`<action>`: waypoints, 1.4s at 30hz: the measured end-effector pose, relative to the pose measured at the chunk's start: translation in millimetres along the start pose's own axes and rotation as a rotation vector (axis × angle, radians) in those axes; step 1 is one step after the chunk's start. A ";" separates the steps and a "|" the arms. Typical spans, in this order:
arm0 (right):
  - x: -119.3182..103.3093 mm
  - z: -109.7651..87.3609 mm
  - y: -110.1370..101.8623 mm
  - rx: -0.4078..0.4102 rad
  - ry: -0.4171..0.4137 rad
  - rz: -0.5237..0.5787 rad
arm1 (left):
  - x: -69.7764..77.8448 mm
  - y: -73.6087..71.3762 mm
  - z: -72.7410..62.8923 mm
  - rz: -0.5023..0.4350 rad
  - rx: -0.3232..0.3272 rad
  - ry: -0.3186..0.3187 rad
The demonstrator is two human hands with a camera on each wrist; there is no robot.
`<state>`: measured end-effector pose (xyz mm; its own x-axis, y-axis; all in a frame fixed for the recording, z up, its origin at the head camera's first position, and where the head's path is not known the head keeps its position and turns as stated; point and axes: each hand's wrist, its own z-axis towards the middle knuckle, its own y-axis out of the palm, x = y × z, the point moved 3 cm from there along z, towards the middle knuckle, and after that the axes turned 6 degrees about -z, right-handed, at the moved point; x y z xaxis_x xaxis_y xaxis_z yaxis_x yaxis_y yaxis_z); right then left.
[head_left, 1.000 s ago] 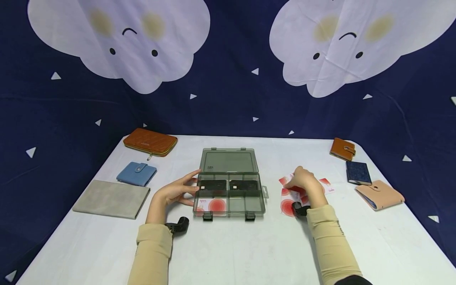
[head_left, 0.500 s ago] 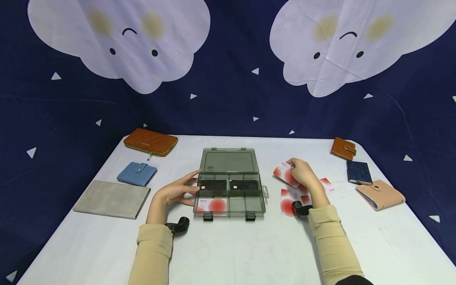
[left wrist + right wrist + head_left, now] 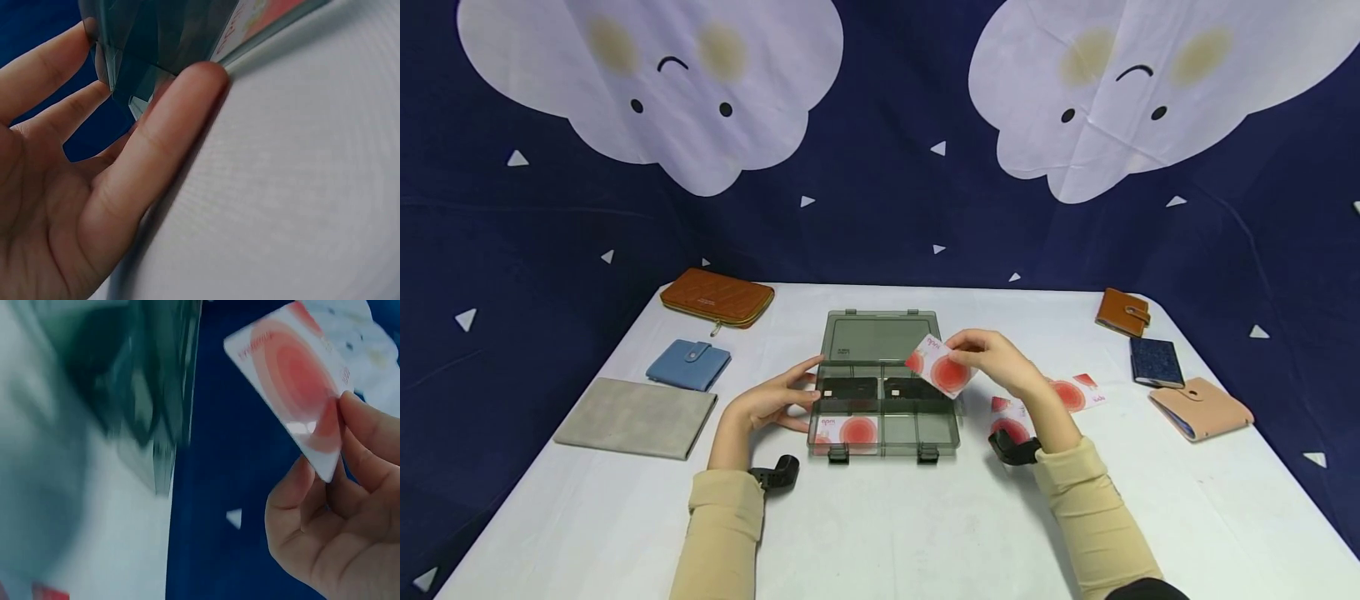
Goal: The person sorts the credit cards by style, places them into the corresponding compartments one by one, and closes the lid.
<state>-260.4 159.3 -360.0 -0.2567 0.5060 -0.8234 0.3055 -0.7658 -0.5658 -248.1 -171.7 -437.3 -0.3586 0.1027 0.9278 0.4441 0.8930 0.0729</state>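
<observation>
A smoky see-through plastic box stands in the middle of the table with its lid tipped back. My left hand has its fingers spread against the box's left side; in the left wrist view its thumb lies along the wall. Between thumb and fingers my right hand pinches a white card with red circles, held tilted over the box's back right part. Black cards sit in both back compartments. Another red-and-white card lies in the front left one.
More red-and-white cards lie under and beside my right forearm. On the left are a brown zip wallet, a blue wallet and a grey pouch. Small brown, navy and pink wallets lie at right.
My right hand has picked a card up from the pile on the right and carried it left to above the box. My left hand has stayed at the box's side.
</observation>
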 end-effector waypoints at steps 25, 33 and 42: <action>-13.7 -0.8 64.3 -0.296 -0.144 -0.499 | 0.2 -0.2 0.4 -0.006 -0.008 -0.003; -15.2 -2.9 61.2 -0.289 -0.179 -0.561 | -0.5 -0.4 1.0 -0.004 -0.003 -0.007; -0.3 1.2 28.1 -0.205 -0.112 -0.408 | -0.7 -0.5 1.2 0.002 -0.001 -0.003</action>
<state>-252.7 137.2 -375.7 -0.4872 0.6947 -0.5291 0.3311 -0.4137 -0.8481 -249.0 -171.7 -438.4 -0.3608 0.1055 0.9267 0.4458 0.8923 0.0719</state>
